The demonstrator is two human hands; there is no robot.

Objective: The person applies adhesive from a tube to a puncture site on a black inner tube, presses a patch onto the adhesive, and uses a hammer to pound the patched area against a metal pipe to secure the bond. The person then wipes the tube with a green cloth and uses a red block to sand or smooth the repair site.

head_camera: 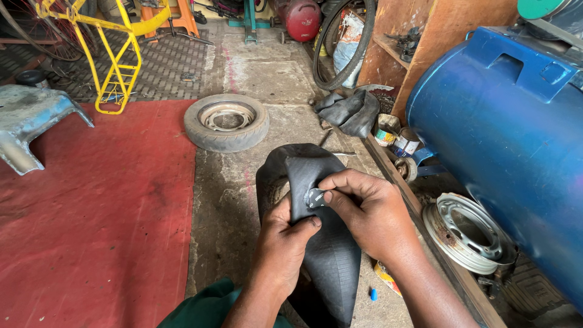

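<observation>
Two hands grip a limp black rubber inner tube (328, 255), draped over the concrete floor (228, 206) in front of the person. Right hand (364, 212): fingers curled, thumb and forefinger pinching a small round dark patch (314, 198) against the tube's folded face. Left hand (285, 240): closed around the tube from below, thumb pressed flat on the rubber just under the patch (fingers hidden behind the fold). Beyond the tube lies a small grey tyre on its steel rim (226, 121); a second crumpled black tube (352, 112) sits near it. At right, a bare silver wheel rim (467, 234) lies beside a large blue metal tank (504, 133). At left, a red floor mat (91, 218).
</observation>
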